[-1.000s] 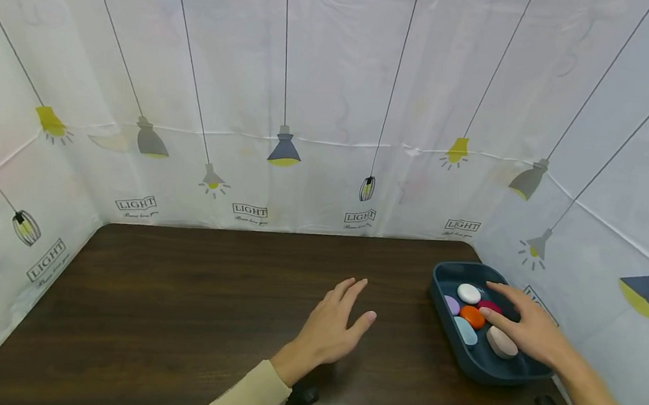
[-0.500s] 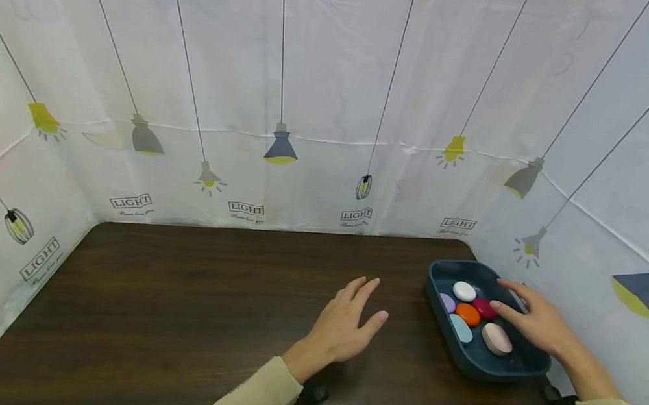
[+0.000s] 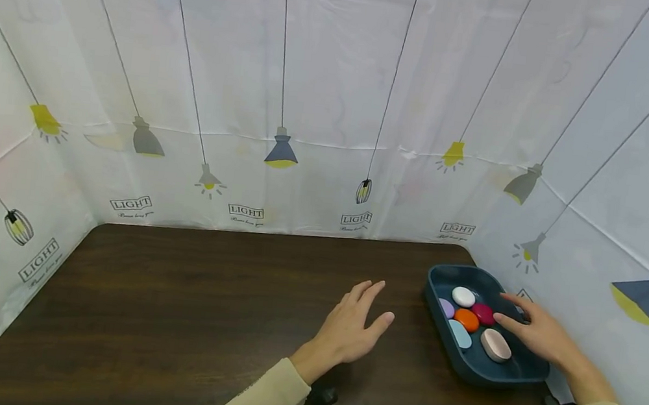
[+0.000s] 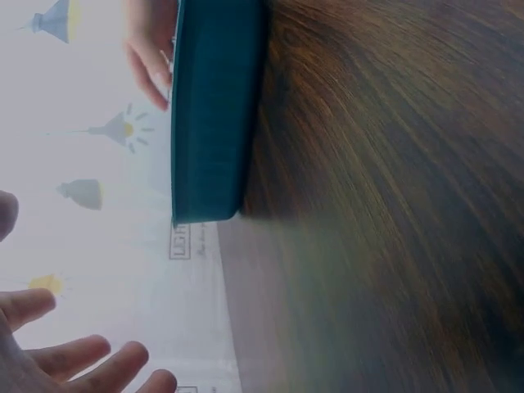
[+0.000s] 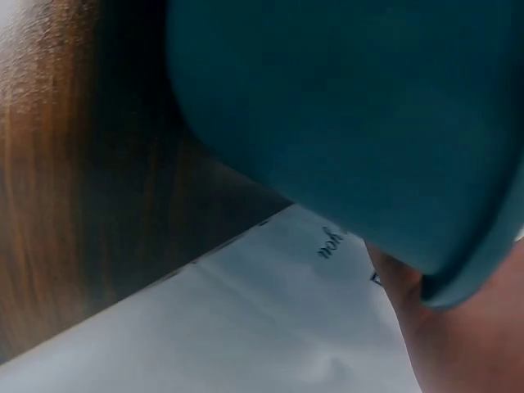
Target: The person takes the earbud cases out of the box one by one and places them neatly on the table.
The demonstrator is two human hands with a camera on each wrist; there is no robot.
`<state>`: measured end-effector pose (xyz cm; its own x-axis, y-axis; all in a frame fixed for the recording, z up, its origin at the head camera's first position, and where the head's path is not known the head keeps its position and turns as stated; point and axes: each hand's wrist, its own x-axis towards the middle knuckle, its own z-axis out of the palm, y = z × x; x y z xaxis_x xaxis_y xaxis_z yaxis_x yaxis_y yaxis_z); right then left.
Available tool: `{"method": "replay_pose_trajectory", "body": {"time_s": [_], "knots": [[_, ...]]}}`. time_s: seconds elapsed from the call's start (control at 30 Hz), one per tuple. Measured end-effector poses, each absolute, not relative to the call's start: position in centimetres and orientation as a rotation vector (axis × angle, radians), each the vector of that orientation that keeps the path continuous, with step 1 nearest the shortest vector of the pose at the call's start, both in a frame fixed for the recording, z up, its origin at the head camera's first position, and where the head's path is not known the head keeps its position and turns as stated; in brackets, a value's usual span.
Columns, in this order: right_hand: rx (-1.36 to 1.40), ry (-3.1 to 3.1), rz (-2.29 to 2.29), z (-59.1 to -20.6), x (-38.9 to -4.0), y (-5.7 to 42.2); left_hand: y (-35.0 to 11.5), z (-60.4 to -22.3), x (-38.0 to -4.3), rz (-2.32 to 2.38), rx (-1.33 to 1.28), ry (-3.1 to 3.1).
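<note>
A dark teal tray [image 3: 464, 366] with raised walls stands on the right side of the table. It holds several smooth, pebble-shaped pieces, among them a white one [image 3: 463, 297], a crimson one [image 3: 483, 314], an orange one [image 3: 466, 319], a light blue one [image 3: 460, 334] and a pale pink one [image 3: 496, 345]. My right hand [image 3: 543, 331] is at the tray's right rim, its thumb tip over the inside near the crimson piece; no piece shows in its fingers. Left of the tray, my left hand [image 3: 344, 335] hovers over the table with fingers spread and holds nothing.
The dark wooden table [image 3: 174, 305] has a white curtain [image 3: 335, 86] with printed lamps along its back and sides. Close beside the tray hangs the right-hand curtain [image 3: 604, 281]. A lilac piece [image 3: 446, 307] lies against the tray's left wall.
My right hand has drawn back rightward from over the pieces to the rim, uncovering the crimson and pale pink ones. My left hand has drifted slightly right.
</note>
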<state>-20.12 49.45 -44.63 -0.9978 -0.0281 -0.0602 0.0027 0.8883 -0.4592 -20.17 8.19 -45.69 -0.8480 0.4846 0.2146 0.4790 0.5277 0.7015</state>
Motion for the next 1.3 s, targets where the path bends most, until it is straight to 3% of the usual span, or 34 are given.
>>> {"method": "replay_pose_trajectory", "body": {"time_s": [1.3], "knots": [[0.042,2.606,-1.317,-47.1,-19.7,49.7,11.6,-46.8,-20.4,1.207,0.801,2.689]]}}
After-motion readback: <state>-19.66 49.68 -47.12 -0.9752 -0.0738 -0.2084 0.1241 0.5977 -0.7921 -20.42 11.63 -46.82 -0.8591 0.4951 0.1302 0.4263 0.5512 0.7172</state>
